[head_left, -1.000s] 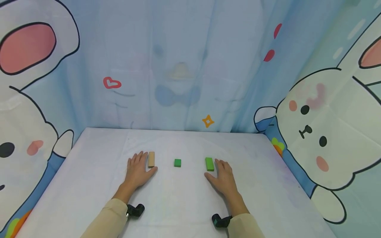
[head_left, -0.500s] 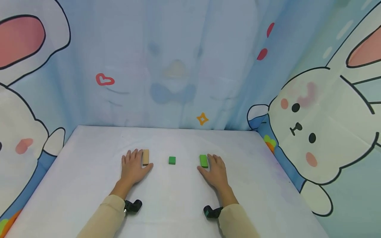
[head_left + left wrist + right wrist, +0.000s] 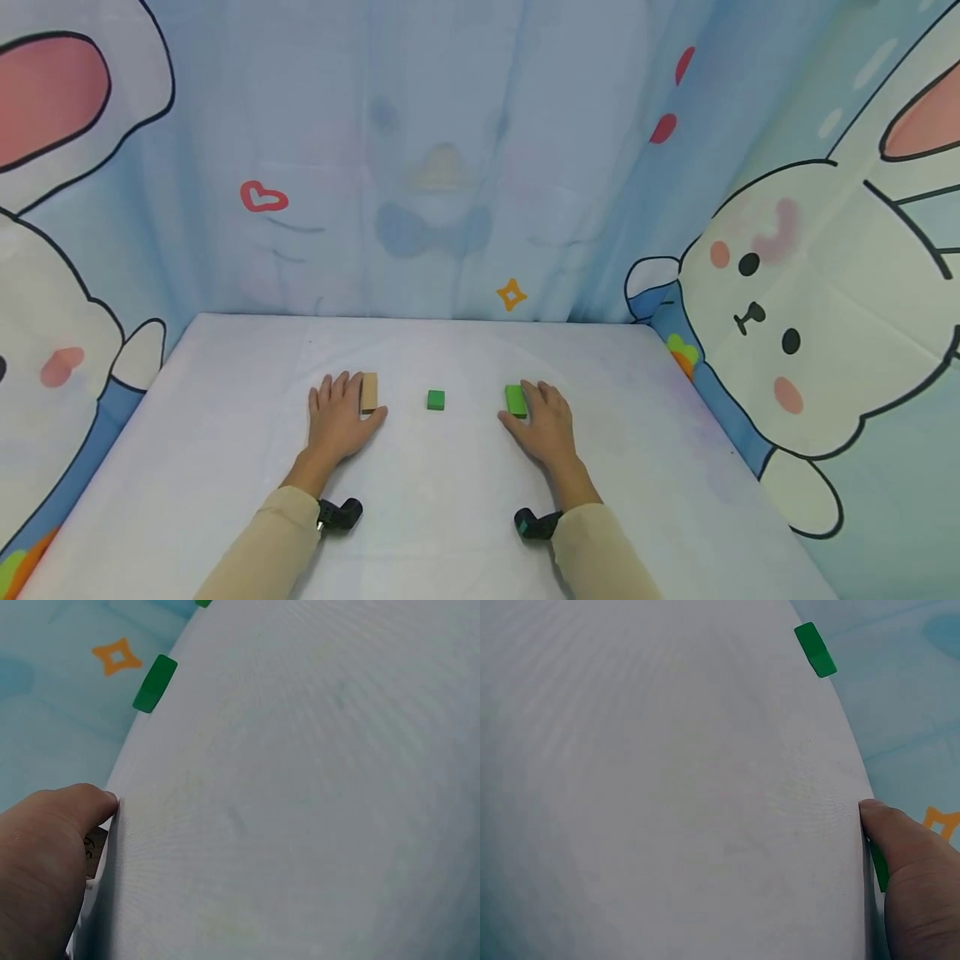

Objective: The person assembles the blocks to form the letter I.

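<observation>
On the white tabletop my left hand [image 3: 337, 418] lies with its fingers straight and thumb spread. A tan wooden block [image 3: 369, 392] stands between that thumb and the fingers, right beside the index finger. My right hand [image 3: 546, 423] mirrors it, fingers extended, with a bright green oblong block [image 3: 515, 401] in the gap by its thumb. Midway between the hands sits a small dark green block [image 3: 436, 400]. In the left wrist view the thumb hides most of the tan block [image 3: 94, 853], which has markings on its end. The right thumb partly covers the oblong block [image 3: 879, 867].
A white cloth covers the table [image 3: 442, 492]. Behind it hangs a blue curtain [image 3: 337, 125] printed with rabbits, a heart and a star. Each wrist wears a small black camera, the left camera [image 3: 341, 514] and the right camera [image 3: 536, 525].
The head view has shifted slightly, so everything sits a little further left and higher in the picture. The hands and blocks keep their places relative to one another.
</observation>
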Demonstrator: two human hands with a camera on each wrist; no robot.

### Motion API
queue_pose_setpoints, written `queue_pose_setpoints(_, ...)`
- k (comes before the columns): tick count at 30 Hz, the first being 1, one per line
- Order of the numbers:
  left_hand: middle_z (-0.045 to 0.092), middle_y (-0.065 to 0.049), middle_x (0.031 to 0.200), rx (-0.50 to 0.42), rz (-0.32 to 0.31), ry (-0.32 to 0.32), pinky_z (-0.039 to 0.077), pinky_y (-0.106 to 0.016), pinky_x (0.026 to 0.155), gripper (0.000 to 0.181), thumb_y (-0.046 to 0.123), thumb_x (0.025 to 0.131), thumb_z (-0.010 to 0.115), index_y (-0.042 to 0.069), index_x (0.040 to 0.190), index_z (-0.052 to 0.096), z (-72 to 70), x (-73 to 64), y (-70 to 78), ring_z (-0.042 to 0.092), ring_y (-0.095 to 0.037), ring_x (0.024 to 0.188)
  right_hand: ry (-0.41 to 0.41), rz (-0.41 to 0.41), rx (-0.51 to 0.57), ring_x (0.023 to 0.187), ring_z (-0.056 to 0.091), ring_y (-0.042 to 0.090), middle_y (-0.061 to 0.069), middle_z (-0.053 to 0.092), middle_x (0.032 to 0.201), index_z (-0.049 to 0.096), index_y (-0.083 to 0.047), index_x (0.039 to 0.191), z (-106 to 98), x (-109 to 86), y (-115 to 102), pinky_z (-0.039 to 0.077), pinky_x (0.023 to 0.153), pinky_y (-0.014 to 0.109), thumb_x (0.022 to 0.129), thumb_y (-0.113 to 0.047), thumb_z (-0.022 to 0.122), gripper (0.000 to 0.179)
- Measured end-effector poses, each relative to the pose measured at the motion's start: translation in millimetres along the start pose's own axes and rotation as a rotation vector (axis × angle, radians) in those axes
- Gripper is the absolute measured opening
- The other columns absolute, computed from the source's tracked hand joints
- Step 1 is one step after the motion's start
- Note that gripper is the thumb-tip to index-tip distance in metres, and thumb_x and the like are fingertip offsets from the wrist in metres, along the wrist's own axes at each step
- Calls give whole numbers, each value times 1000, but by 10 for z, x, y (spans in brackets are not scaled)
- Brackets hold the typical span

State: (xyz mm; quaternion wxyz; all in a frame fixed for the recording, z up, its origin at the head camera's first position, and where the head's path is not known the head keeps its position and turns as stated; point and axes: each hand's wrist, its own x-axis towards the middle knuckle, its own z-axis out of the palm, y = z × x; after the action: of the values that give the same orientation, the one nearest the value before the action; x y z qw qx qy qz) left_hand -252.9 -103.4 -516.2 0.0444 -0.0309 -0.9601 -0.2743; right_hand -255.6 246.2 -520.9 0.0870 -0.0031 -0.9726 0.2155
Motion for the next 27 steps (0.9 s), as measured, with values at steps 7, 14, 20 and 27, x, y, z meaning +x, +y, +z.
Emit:
queue_pose_setpoints(7,33,-28,161,16,7,-6,8,-70,123,82,46,96,65,1,157,35,-29,10,11,17,-52,154,-13,8,-2,151,30,47,27,36,161,48,-11,153,7,36,0,23,123,65,91,-51,73,78)
queue_pose_setpoints(14,33,-29,161,18,10,-2,10,-71,123,82,46,94,65,1,157,36,-21,29,-4,18,-53,154,-22,24,7,151,31,47,26,36,161,49,-11,153,5,44,9,23,123,65,91,-51,74,78)
queue_pose_setpoints(20,32,-29,162,23,13,-2,9,-71,123,81,46,93,65,4,157,37,-18,60,-20,18,-53,154,-16,22,17,150,32,48,26,37,160,50,-11,152,4,45,11,24,122,66,90,-50,75,77)
queue_pose_setpoints(27,32,-29,162,15,9,-1,9,-71,123,81,46,93,66,3,156,39,-19,75,-21,19,-52,154,-12,28,16,149,33,47,25,38,160,50,-11,151,-1,49,1,26,121,65,90,-49,76,77)
